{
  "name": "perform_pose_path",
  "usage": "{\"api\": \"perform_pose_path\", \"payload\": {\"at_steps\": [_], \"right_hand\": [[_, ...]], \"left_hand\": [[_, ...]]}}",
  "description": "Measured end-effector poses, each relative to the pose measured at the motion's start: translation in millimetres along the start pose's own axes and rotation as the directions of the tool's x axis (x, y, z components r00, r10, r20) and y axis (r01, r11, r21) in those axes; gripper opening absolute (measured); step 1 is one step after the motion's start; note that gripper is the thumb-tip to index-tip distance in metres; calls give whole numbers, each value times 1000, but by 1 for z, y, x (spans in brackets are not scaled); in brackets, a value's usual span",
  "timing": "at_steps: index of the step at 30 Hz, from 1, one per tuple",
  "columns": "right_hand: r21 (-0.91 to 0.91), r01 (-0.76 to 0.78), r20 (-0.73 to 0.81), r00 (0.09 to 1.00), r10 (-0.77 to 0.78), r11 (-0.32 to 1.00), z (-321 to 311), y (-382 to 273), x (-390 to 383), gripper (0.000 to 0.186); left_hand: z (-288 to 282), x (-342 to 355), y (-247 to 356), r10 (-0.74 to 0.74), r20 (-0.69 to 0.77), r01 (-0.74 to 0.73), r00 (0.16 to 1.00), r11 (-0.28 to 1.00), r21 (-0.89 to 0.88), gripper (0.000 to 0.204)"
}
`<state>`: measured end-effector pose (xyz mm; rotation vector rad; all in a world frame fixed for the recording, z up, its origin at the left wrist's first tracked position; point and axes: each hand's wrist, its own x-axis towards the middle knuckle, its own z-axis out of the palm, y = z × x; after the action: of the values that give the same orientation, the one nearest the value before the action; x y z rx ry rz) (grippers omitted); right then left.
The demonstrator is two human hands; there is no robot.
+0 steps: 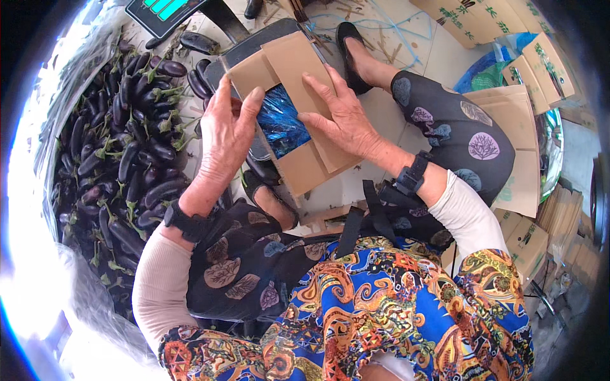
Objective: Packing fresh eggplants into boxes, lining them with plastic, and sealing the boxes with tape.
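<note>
A cardboard box [298, 173] sits in front of me on a dark scale platform [283, 28], with its end flaps folded in and its right flap [297, 66] lying over part of the top. Shiny blue plastic film [279, 124] shows through the opening. Along the box's left side rests my left hand [229, 127], its fingers stretched and thumb apart; whether a flap stands between them I cannot tell. My right hand [349, 124] lies on the right flap with fingers spread, thumb over the blue film and some fingertips reaching the box's far right edge.
A large pile of eggplants [121, 165] on clear plastic sheeting fills the left side. The scale's display [162, 13] stands at the far left. Flattened cartons [508, 140] and a blue plastic bag [483, 70] lie on the right. Cut straps [397, 38] litter the tiled floor.
</note>
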<state>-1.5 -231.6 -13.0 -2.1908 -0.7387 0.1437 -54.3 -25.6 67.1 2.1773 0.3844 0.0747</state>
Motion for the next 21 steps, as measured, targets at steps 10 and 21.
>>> {"api": "perform_pose_path", "payload": {"at_steps": [10, 21], "right_hand": [[175, -65, -42, 996, 73, 983, 30, -5, 41, 57], [-270, 418, 2, 901, -434, 867, 25, 1, 136, 28]], "left_hand": [[19, 48, -57, 546, 4, -458, 837, 698, 550, 53], [32, 43, -56, 424, -135, -299, 896, 798, 522, 69]]}}
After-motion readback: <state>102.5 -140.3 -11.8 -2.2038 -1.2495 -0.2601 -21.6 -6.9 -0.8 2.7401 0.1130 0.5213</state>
